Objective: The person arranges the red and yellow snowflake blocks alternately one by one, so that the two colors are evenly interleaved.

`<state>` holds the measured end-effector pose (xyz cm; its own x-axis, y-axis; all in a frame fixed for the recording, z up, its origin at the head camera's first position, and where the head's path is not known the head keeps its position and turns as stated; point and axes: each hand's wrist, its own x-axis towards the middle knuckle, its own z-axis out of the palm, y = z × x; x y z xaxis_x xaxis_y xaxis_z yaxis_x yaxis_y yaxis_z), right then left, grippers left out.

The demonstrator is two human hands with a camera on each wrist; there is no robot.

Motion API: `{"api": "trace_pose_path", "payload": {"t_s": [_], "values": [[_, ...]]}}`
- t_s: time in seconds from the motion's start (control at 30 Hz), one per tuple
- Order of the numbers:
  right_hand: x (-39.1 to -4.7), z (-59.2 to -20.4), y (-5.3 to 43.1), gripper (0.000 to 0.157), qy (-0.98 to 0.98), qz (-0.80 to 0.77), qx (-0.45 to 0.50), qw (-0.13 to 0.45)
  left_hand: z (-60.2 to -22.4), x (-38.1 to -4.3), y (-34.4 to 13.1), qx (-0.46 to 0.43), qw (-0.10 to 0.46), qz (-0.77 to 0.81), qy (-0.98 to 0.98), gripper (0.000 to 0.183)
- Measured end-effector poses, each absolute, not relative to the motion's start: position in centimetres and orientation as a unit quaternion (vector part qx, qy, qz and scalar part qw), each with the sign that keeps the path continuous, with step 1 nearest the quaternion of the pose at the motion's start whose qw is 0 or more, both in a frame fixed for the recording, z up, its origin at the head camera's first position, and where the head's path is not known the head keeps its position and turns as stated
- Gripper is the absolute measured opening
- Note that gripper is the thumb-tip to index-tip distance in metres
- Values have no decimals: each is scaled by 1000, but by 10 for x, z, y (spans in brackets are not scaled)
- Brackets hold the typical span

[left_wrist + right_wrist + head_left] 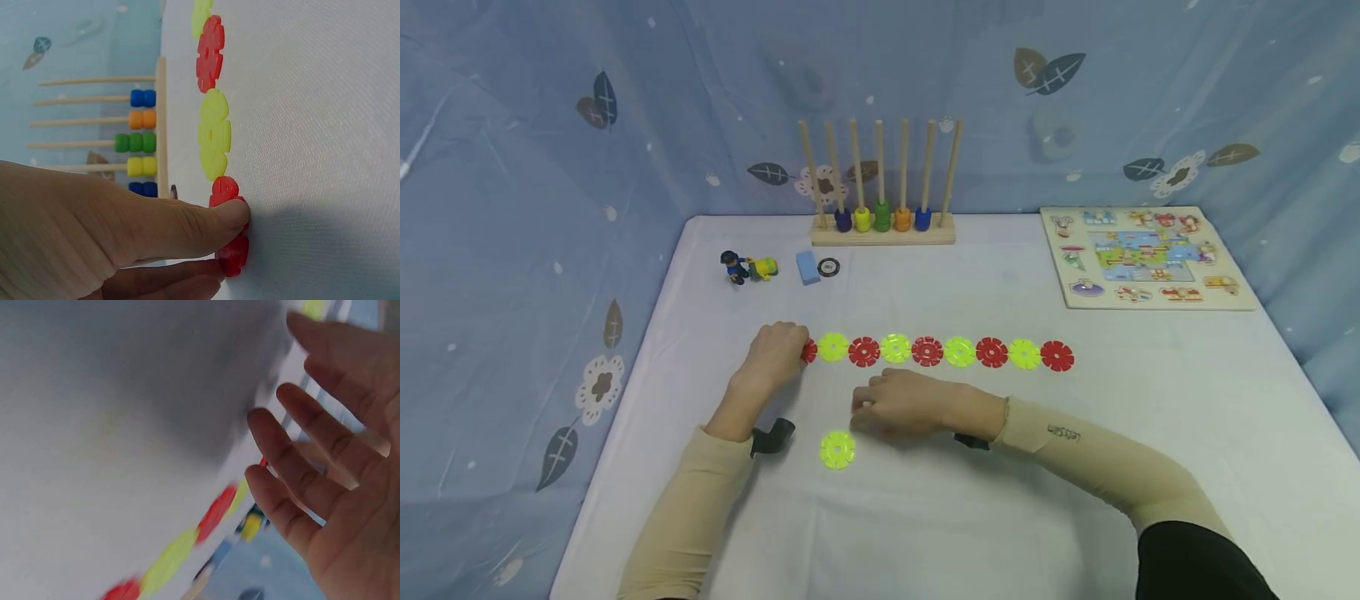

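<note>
Red and yellow-green plastic snowflake discs lie in an alternating row across the white table. My left hand (772,354) is at the row's left end and pinches the red snowflake disc (232,255) there, the thumb lying across it. A yellow-green disc (832,347) lies right beside it in the row. Below the row, my right hand (910,406) holds nothing, its fingers loosely bent and spread in the right wrist view. A lone yellow-green disc (837,450) lies just left of that hand, nearer the front.
Behind the row stands a wooden peg rack (883,237) with coloured beads. A blue block (808,267), a round black-and-white chip (829,267) and small toy figures (735,267) sit at the back left. A wooden picture puzzle board (1150,258) lies at the back right.
</note>
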<state>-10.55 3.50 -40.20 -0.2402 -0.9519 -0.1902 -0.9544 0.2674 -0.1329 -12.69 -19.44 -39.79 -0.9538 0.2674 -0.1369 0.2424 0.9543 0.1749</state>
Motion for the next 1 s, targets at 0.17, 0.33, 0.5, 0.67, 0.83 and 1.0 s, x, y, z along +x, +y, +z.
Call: {"api": "trace_pose_path", "payload": {"t_s": [0.17,0.33,0.5,0.67,0.83,1.0], "values": [[-93,-403,11,33,766,35,-634,101,-399,-127,-193,130,77,73,986,13],[-88,-403,2,27,763,53,-637,96,-400,-127,-192,129,80,69,986,13],[-84,-407,-5,22,762,65,-639,81,-399,-127,-192,127,82,62,987,17],[-80,-406,-10,25,758,78,-642,87,-399,-126,-192,128,79,59,987,17],[-78,-404,-16,29,758,81,-640,99,-399,-125,-193,129,71,58,987,14],[-76,-404,-21,39,757,98,-638,106,-400,-125,-193,131,66,58,987,13]]}}
